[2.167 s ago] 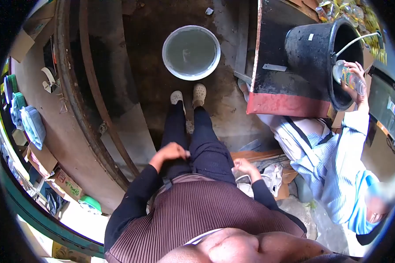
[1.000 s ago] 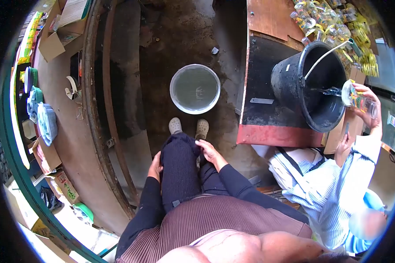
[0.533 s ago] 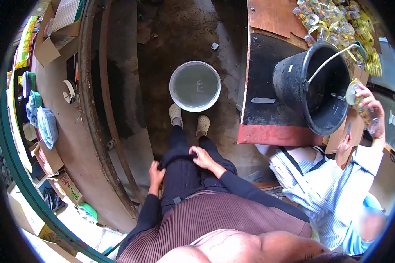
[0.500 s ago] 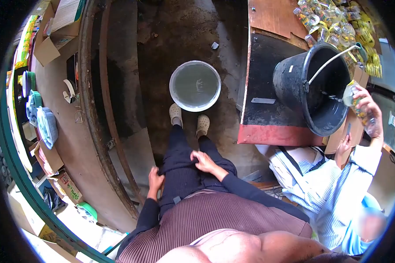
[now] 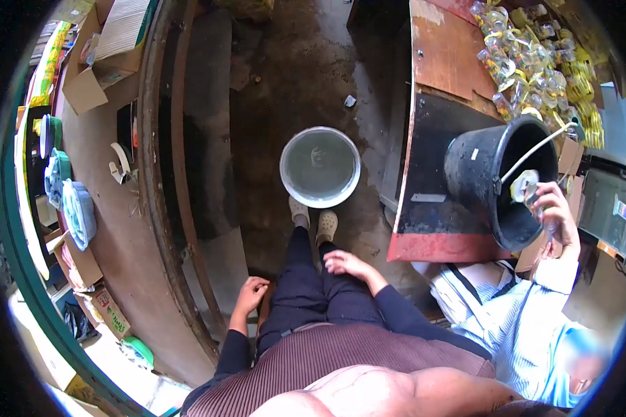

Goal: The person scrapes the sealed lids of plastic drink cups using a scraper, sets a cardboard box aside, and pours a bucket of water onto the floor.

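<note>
Beside my left thigh, my left hand is loosely bent, its fingers slightly apart and nothing in them. My right hand hovers at my right thigh near the knee, fingers loosely spread and empty. Dark trousers cover my legs. Just beyond my light clogs, a round basin of cloudy liquid stands on the floor. At the right, a co-worker's hand holds a clear plastic container at the mouth of a black bucket.
The bucket lies tilted on a dark, red-edged table. Many clear containers are piled behind it. The co-worker in a striped top sits close on my right. A wooden ledge, a cardboard box and plastic packs line the left.
Both my hands have let go of the trousers; the right has moved outward and the left away from the thigh. The co-worker's container has moved into the bucket's mouth. The view has shifted.
</note>
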A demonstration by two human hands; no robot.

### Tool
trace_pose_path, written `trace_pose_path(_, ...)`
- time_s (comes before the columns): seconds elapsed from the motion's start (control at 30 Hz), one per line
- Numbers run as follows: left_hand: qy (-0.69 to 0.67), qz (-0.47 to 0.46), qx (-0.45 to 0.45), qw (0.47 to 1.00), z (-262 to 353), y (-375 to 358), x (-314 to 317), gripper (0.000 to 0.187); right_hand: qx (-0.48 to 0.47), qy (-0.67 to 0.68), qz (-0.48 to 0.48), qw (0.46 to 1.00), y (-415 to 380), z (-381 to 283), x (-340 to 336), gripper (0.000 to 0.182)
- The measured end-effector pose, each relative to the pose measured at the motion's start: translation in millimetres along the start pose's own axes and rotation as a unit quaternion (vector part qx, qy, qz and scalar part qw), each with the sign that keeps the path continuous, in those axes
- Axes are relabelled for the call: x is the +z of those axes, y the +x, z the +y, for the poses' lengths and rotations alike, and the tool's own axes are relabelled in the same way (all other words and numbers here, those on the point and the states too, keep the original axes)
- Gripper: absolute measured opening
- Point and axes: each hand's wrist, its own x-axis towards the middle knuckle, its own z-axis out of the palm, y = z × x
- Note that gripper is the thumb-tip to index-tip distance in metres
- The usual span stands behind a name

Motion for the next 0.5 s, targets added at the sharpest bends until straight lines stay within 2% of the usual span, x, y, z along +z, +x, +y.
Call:
trace_pose_path(0.03,0.057,0.038,0.011,0.998,16.7,18.4,8.5,0.02,-0.004,-0.005,0.103,0.995,20.9,-3.9,-8.5,0.041)
trace_pose_path(0.07,0.034,0.06,0.006,0.998,11.9,39.1,23.5,0.02,0.013,-0.014,0.161,0.987,41.6,-6.3,-15.7,0.05)
trace_pose_path(0.13,0.126,0.086,0.082,0.985,19.1,66.7,49.2,0.025,0.06,0.035,0.22,0.973,97.3,12.5,-33.7,0.061)
trace_pose_path(0.17,0.129,0.09,0.07,0.985,24.3,75.0,64.6,0.029,0.058,0.035,0.218,0.974,123.1,17.3,-40.4,0.061)
trace_pose_path(0.23,0.166,0.088,0.067,0.98,23.3,80.4,89.1,0.036,0.052,0.202,0.248,0.946,167.8,27.6,-43.8,0.069)
trace_pose_path(0.27,0.198,0.083,0.078,0.973,18.5,83.1,98.2,0.04,0.033,0.247,0.263,0.932,190.6,27.0,-48.4,0.063)
trace_pose_path(0.33,0.242,0.055,0.043,0.968,9.9,82.7,106.6,0.046,-0.008,0.336,0.326,0.883,228.2,26.2,-55.3,0.062)
trace_pose_path(0.4,0.259,0.04,0.006,0.965,-3.1,88.2,103.1,0.047,-0.079,0.388,0.315,0.862,253.8,25.7,-67.9,0.05)
trace_pose_path(0.43,0.258,0.037,0.002,0.965,-3.0,91.4,100.2,0.047,-0.133,0.462,0.322,0.816,262.7,29.7,-70.2,0.046)
trace_pose_path(0.47,0.261,0.035,-0.006,0.965,-2.2,93.7,97.5,0.047,-0.164,0.465,0.345,0.799,274.4,29.5,-74.0,0.047)
trace_pose_path(0.5,0.266,0.033,-0.012,0.963,-2.0,95.0,94.6,0.047,-0.117,0.436,0.383,0.806,277.3,27.4,-77.5,0.047)
